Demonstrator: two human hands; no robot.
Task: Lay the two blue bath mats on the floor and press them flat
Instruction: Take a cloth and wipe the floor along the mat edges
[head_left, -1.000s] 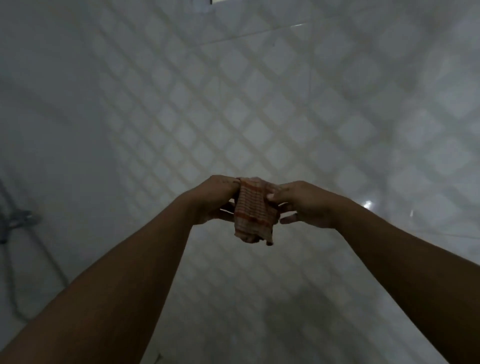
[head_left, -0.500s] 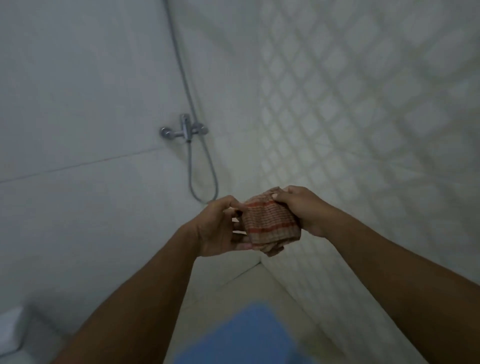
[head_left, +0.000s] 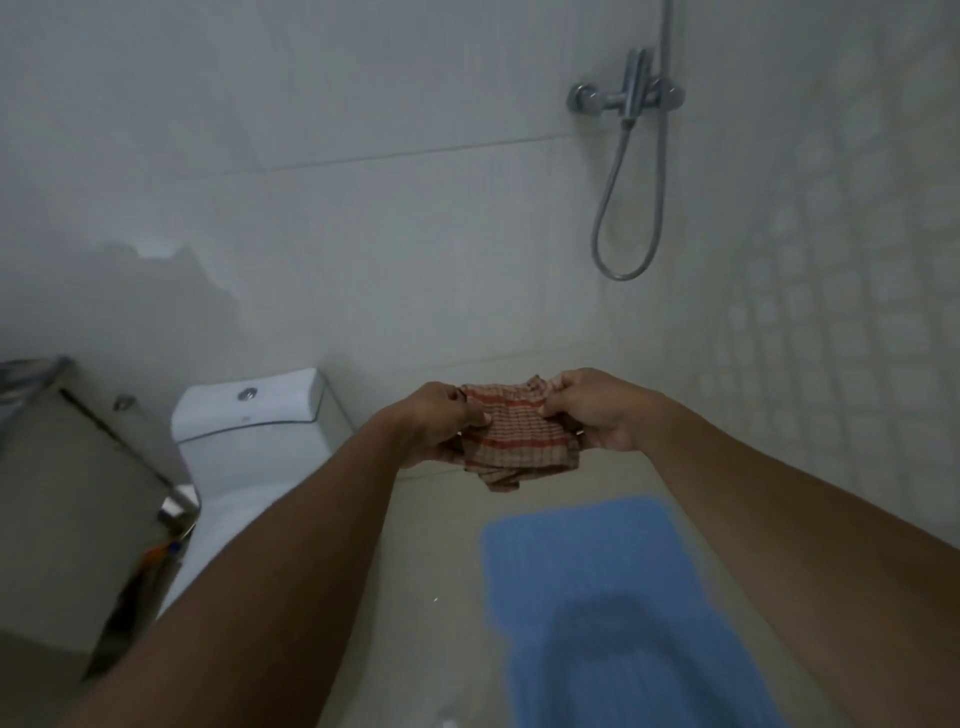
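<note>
Blue bath mat (head_left: 613, 597) lies flat on the floor (head_left: 415, 597), lower right, well below both hands. Toilet (head_left: 249, 415) stands at left against the wall. Checked cloth (head_left: 514, 436) held in the air: left hand (head_left: 441, 421) and right hand (head_left: 597, 410) each clenched on one end

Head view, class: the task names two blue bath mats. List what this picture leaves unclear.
- Blue mat: only one shows; its near end is cut off by the bottom edge and dimmed by a shadow.
- Second mat: not in view.
- Checked cloth: bunched between left hand and right hand, full shape hidden.
</note>
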